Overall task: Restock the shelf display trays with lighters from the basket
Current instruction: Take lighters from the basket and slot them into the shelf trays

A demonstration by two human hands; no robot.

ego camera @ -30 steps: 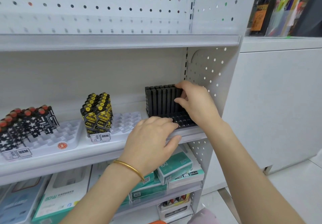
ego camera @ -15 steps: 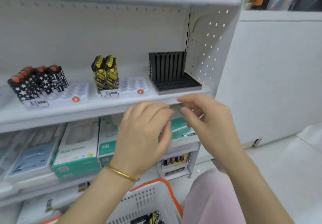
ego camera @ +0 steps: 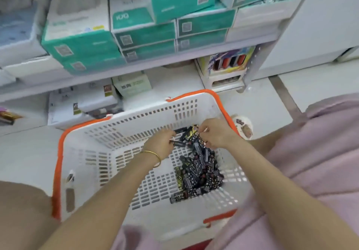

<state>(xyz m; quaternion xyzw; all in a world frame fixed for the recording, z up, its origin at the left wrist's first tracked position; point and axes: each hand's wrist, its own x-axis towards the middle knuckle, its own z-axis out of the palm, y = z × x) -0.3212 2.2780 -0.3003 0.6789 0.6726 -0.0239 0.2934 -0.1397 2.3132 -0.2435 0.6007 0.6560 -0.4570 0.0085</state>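
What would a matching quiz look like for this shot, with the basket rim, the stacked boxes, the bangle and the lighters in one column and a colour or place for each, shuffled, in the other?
Column one:
1. basket rim
2. stacked boxes
3. bangle
4. lighters

Column two:
A. gold, around a wrist
B. teal and white, on the shelf
C. orange
D. mostly black and patterned, piled inside the basket

Pairs: 1-C, 2-B, 3-A, 4-D
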